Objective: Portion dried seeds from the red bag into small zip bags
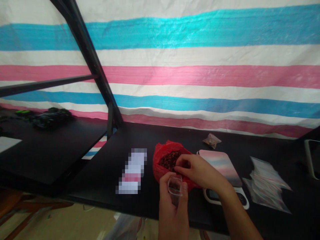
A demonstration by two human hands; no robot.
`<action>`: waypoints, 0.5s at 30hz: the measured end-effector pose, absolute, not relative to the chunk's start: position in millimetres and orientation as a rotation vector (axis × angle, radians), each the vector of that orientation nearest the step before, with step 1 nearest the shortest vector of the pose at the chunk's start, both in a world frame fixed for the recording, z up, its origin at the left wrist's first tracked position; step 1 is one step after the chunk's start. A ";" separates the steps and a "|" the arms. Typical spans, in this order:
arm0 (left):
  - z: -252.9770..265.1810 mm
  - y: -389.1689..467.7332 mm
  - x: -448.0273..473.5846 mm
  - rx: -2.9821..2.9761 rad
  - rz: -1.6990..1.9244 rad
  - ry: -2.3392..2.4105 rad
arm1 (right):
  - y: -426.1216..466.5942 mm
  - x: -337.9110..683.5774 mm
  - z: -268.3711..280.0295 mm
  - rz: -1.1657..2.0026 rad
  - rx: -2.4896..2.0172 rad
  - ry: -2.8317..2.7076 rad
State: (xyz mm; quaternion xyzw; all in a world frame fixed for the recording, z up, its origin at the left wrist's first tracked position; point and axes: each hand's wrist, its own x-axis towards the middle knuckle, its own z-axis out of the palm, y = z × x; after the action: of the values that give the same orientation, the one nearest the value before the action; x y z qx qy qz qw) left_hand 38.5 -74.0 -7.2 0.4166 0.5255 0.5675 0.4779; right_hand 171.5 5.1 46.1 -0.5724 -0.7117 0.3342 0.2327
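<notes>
My left hand (172, 203) is closed around a small clear plastic bag (175, 186), its mouth held open and facing up. Just in front of it, a red plastic bag (160, 151) sits with its top spread wide, full of small dark brown dried pieces (170, 160). The fingers of my right hand (192, 168) are pinched together at the right side of these pieces; what lies between the fingertips is too small to make out. Right of the red bag is a kitchen scale (222, 166) with a shiny square plate, partly covered by my right forearm.
A stack of flat clear zip bags (267, 183) lies right of the scale. Behind the scale rests a small filled bag (212, 140). A blurred-out slip (132, 171) is on the left. A black metal frame (87, 56) rises at the left, before a striped sheet (200, 73).
</notes>
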 end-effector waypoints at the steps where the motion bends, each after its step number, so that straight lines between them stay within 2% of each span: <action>1: -10.3 -71.1 38.2 1.037 1.379 1.267 | 6.0 173.6 45.8 0.936 -1.558 -1.938; 15: 1.9 -47.1 51.1 1.080 1.346 1.243 | 11.3 200.2 52.8 0.975 -1.348 -1.570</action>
State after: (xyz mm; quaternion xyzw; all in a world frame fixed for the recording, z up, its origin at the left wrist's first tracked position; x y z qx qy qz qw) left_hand 51.1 -47.1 1.9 0.4439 0.5110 0.5532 0.4857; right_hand 200.2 11.3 52.8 -0.5365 -0.6246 0.3880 0.4142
